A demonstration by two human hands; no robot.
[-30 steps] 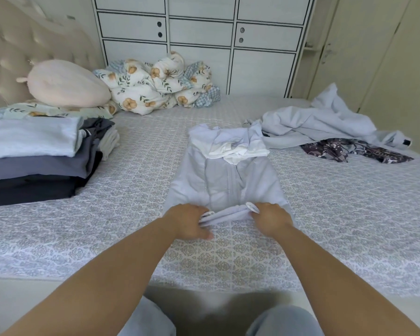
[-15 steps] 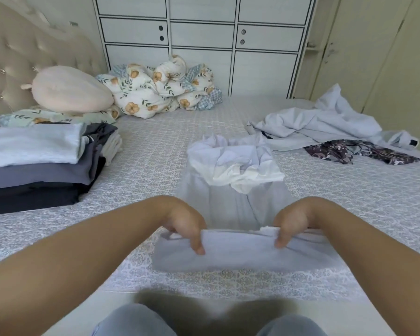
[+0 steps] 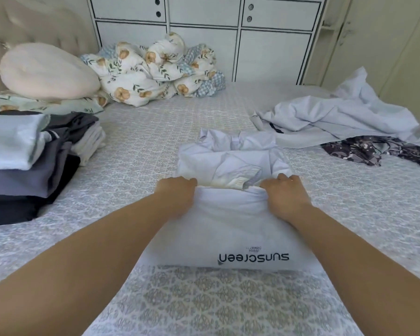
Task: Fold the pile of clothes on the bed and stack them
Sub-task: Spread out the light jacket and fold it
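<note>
Both my hands, left (image 3: 177,194) and right (image 3: 285,194), pinch the folded-over edge of one pale lavender garment (image 3: 230,229) mid-bed (image 3: 141,154). One folded stack (image 3: 29,161) sits left; two loose garments lie right: lavender (image 3: 337,115), floral (image 3: 374,149).

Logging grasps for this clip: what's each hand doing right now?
Left hand: fingers curled on the folded edge of the pale garment.
Right hand: gripping the same edge.

The pale lavender folded garment (image 3: 230,229) lies mid-bed; the stack of folded grey and blue clothes (image 3: 27,163) left, the crumpled unfolded clothes (image 3: 344,117) right (farther back).
</note>
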